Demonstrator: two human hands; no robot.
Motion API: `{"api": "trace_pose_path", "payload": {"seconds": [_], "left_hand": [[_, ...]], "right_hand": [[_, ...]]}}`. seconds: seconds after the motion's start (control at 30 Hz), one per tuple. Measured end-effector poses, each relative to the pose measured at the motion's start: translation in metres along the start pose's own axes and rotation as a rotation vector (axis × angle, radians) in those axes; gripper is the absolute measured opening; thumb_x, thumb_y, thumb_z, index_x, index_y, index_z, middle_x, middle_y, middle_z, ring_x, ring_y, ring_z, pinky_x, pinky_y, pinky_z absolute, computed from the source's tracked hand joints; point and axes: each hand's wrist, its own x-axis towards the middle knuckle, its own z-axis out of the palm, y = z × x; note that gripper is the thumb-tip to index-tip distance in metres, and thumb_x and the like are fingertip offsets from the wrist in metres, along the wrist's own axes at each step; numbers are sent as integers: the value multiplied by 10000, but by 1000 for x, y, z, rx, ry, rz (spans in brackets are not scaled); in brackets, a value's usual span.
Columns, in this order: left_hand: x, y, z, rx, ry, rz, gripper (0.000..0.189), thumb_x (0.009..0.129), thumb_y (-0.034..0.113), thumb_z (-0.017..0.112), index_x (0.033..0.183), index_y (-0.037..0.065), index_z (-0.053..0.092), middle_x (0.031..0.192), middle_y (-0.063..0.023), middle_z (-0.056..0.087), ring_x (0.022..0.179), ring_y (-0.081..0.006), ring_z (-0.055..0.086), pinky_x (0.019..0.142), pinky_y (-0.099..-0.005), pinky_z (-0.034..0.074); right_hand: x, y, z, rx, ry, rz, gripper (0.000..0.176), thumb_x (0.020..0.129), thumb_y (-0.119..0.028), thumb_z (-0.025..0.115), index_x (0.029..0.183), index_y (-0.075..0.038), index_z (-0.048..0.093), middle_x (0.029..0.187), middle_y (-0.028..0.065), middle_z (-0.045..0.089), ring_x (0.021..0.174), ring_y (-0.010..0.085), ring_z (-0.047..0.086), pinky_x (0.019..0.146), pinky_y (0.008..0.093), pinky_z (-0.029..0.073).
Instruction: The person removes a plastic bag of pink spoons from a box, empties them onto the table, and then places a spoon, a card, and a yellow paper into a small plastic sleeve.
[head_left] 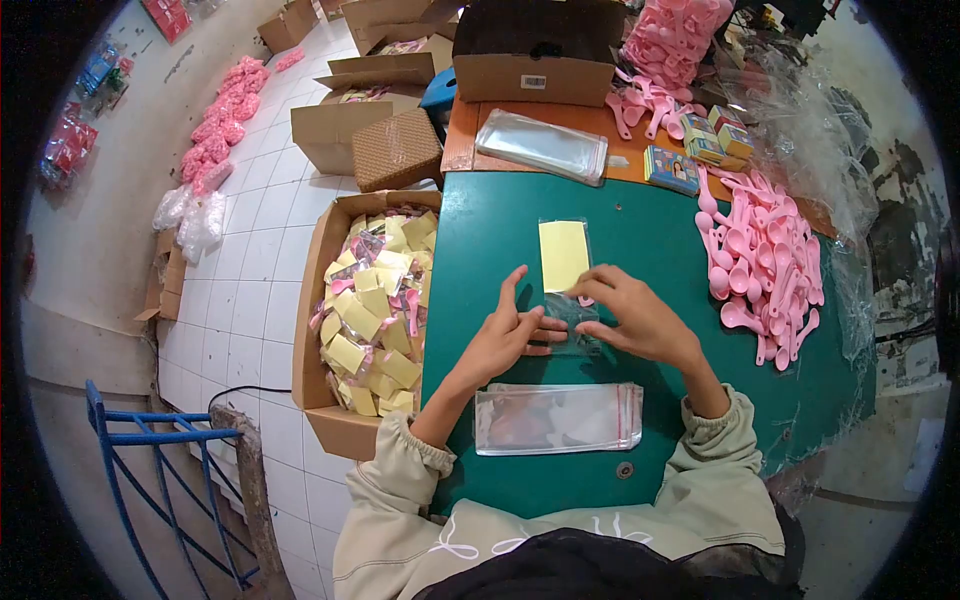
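A clear plastic bag [572, 342] with a yellow card [565, 256] in its far part lies on the green table. My left hand [508, 335] is at the bag's left side, fingers spread, the fingertips touching the plastic. From the right, my right hand [640, 315] reaches over the bag with curled fingers. A bit of pink, apparently part of a spoon [586, 300], shows at its fingertips by the card's near edge; the rest is hidden. Nearer my body lies a stack of clear bags [558, 418].
Pink spoons [765, 262] are heaped at the right. On the left stands a carton [312, 385] of packed yellow cards and spoons. Farther back are another bag stack [542, 146], small card stacks [672, 170] and an open box [535, 75]. A blue metal frame [160, 437] stands lower left.
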Motion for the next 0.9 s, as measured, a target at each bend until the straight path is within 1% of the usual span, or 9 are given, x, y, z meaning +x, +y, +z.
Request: {"api": "trace_pose_path", "payload": {"seconds": [0.03, 0.13, 0.23, 0.33, 0.43, 0.63, 0.73, 0.83, 0.9], "left_hand": [[-1, -1, -1, 27, 1, -5, 539, 968, 158, 355, 1407, 123, 44, 1056, -174, 597, 921, -232, 630, 743, -320, 530], [-5, 0, -1, 74, 19, 14, 563, 949, 99, 385, 1409, 132, 62, 1047, -170, 606, 897, -230, 637, 758, -331, 527], [-7, 1, 0, 172, 26, 94, 591, 923, 57, 428, 1408, 122, 98, 988, -155, 629, 872, -209, 642, 763, -325, 521], [-3, -7, -4, 270, 64, 138, 590, 909, 66, 461, 1400, 109, 136, 903, -134, 647, 861, -183, 642, 753, -305, 516], [-2, -8, -3, 297, 100, 129, 563, 908, 85, 475, 1386, 92, 177, 850, -125, 648, 833, -155, 641, 742, -286, 512], [4, -10, -1, 126, 108, 27, 490, 898, 99, 511, 1330, 53, 285, 788, -104, 642, 761, -128, 636, 689, -266, 523], [7, -7, 1, 70, 95, 3, 492, 881, 84, 537, 1314, 44, 307, 775, -97, 642, 754, -126, 636, 669, -256, 525], [10, -13, -1, 75, 70, 55, 513, 854, 50, 555, 1307, 36, 315, 777, -100, 645, 746, -127, 638, 667, -255, 524], [11, -15, 0, 119, 109, 90, 519, 836, 36, 563, 1297, 32, 325, 771, -103, 650, 738, -124, 638, 659, -254, 520]], "right_hand": [[-1, 0, 1, -10, -52, 7, 344, 738, -136, 672, 1053, -62, 556, 1028, 154, 530, 980, 320, 526, 833, 389, 436], [-3, -3, 13, -82, -35, -16, 269, 708, -116, 698, 929, -54, 557, 940, 117, 514, 913, 298, 516, 782, 377, 436], [-2, -5, 27, -91, -31, -52, 219, 712, -139, 681, 870, -58, 552, 913, 120, 512, 883, 296, 514, 743, 389, 428], [-1, -5, 38, -95, 53, -94, 216, 705, -142, 683, 833, -46, 538, 862, 117, 499, 854, 290, 510, 726, 389, 419], [1, -7, 39, -103, 34, -70, 213, 701, -135, 680, 821, -38, 534, 844, 116, 492, 847, 289, 507, 737, 387, 418], [0, -5, 49, -133, 73, -140, 182, 686, -99, 653, 805, -29, 534, 842, 117, 489, 833, 285, 497, 750, 391, 417], [1, -5, 53, -211, 99, -187, 173, 682, -90, 643, 797, -23, 531, 837, 120, 485, 825, 286, 493, 751, 390, 420], [0, -4, 57, -297, 123, -231, 171, 684, -88, 640, 793, -20, 527, 830, 119, 486, 813, 284, 492, 743, 392, 419], [-1, -3, 55, -190, 55, -208, 164, 686, -83, 634, 786, -24, 518, 823, 114, 483, 806, 283, 489, 748, 383, 419]]}}
